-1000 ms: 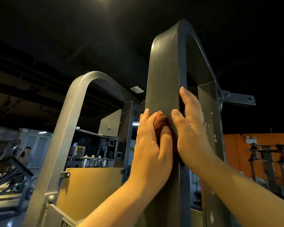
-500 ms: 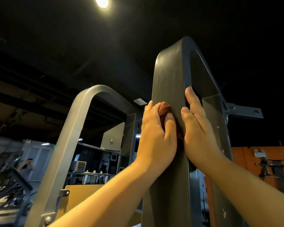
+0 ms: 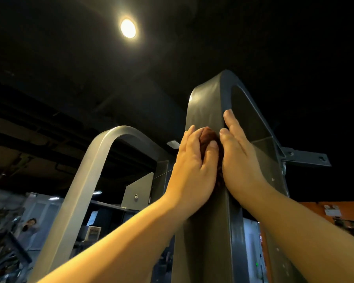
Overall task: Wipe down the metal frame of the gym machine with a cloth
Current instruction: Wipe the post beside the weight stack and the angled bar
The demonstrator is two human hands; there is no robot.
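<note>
I am watching two arms reaching upward. The left hand point(image 3: 194, 166) is grasping the one brown cloth point(image 3: 209, 134) and pressing it against the dark metal frame point(image 3: 204, 105), between both hands. The right hand point(image 3: 240, 160) is lying flat with straight fingers on the frame's edge, just beside the cloth. One lighter frame point(image 3: 102, 152) is standing left of the left hand.

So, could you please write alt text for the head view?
The left hand grips a brown cloth against a dark metal frame, below its curved top; the right hand lies flat beside it. A lighter frame stands to the left, a ceiling light above.
</note>
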